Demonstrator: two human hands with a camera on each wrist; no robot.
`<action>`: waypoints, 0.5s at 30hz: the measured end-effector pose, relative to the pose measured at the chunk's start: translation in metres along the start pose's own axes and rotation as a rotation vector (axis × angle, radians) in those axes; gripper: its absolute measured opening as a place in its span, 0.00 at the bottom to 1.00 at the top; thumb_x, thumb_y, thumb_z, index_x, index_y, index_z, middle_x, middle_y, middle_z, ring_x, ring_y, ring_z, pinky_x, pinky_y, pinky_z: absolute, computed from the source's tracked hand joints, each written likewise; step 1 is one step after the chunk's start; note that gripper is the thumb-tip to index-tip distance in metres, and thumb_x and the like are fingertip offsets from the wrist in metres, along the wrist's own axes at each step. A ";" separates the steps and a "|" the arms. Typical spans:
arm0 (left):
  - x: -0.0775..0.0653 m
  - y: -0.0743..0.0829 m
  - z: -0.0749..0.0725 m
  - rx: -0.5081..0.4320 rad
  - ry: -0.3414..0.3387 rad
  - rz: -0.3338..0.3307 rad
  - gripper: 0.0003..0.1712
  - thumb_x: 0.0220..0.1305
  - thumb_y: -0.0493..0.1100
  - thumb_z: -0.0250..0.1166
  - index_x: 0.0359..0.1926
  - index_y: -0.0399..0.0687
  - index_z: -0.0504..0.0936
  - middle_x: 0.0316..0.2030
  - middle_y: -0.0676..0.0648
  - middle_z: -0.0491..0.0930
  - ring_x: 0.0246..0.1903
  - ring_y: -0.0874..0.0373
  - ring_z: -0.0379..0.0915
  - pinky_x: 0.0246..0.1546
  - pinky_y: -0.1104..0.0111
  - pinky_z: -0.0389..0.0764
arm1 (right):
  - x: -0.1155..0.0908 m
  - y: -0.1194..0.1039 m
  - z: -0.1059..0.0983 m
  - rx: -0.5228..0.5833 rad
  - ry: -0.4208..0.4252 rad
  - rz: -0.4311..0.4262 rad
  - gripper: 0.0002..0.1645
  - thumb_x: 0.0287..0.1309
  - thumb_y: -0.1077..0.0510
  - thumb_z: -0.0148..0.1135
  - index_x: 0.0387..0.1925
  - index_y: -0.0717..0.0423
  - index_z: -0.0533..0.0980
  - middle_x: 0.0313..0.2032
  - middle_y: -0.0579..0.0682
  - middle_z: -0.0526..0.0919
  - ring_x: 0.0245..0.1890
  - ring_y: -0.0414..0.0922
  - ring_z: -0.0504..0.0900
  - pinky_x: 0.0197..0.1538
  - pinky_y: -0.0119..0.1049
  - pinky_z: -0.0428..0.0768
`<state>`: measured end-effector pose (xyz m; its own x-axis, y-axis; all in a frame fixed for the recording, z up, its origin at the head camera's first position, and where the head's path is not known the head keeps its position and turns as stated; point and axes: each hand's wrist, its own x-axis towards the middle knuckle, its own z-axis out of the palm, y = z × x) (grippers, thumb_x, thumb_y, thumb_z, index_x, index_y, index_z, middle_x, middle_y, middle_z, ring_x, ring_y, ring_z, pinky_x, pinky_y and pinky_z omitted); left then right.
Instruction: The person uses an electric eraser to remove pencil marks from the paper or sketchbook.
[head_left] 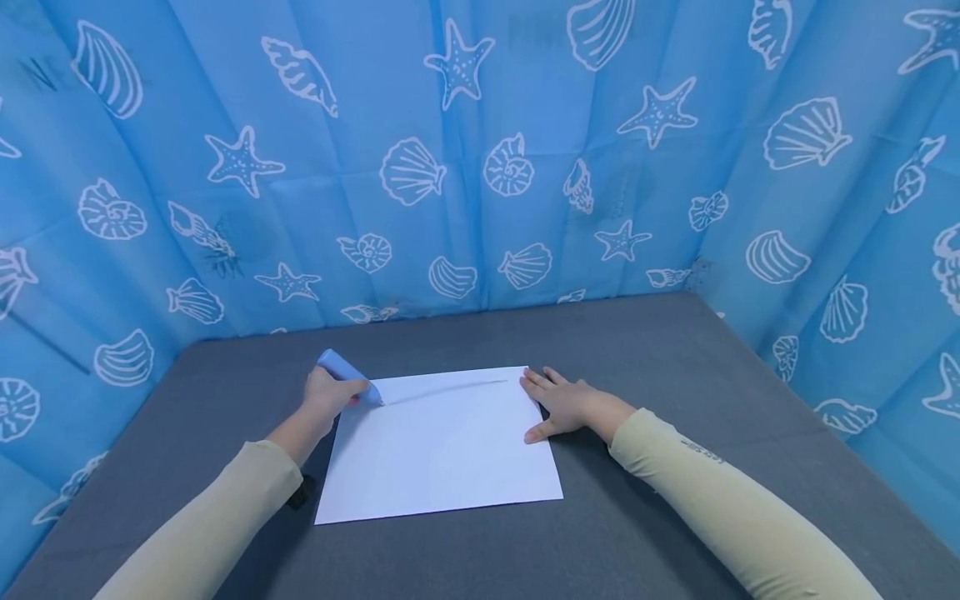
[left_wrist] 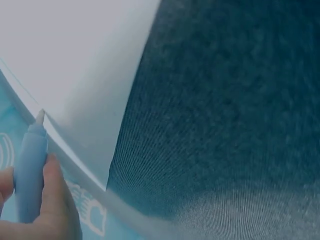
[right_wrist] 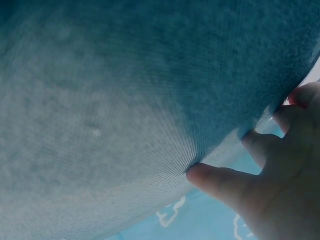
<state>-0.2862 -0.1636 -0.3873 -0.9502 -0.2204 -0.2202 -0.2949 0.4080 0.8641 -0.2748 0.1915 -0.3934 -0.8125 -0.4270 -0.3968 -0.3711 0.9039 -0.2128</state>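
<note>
A white sheet of paper [head_left: 442, 458] was placed on the grey tablecloth [head_left: 480, 550], and behind it a blue curtain [head_left: 337, 192] printed with shells and starfish was seen. At the sheet's far left corner, a light-blue pen-shaped tool [head_left: 341, 368] was gripped by the left hand [head_left: 328, 393], between the thumb and the fingers, and its tip was set on the paper just inside the far edge. From this tip a thin line [head_left: 453, 388] was seen running near the far edge, ending short of the sheet's right edge; whether it was drawn or cut could not be told. At the sheet's right edge the right hand [head_left: 566, 406] was laid with spread fingers, no tool being held, and its thumb was rested on the paper. The step in hand was judged to be the making of this line, the sheet being steadied from its right side. For the next move, light and even pressure on the tip seemed to be needed, and sliding of the paper was to be prevented.
</note>
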 end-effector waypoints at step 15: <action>-0.004 -0.001 0.000 0.033 0.050 0.043 0.41 0.62 0.36 0.63 0.68 0.25 0.50 0.61 0.24 0.61 0.56 0.32 0.67 0.59 0.47 0.70 | 0.001 0.000 0.001 -0.001 0.006 0.006 0.63 0.53 0.29 0.61 0.76 0.56 0.45 0.76 0.53 0.41 0.74 0.59 0.37 0.65 0.70 0.49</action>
<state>-0.2826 -0.1634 -0.3873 -0.9562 -0.2456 -0.1595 -0.2577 0.4469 0.8567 -0.2752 0.1913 -0.3949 -0.8174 -0.4217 -0.3924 -0.3668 0.9063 -0.2099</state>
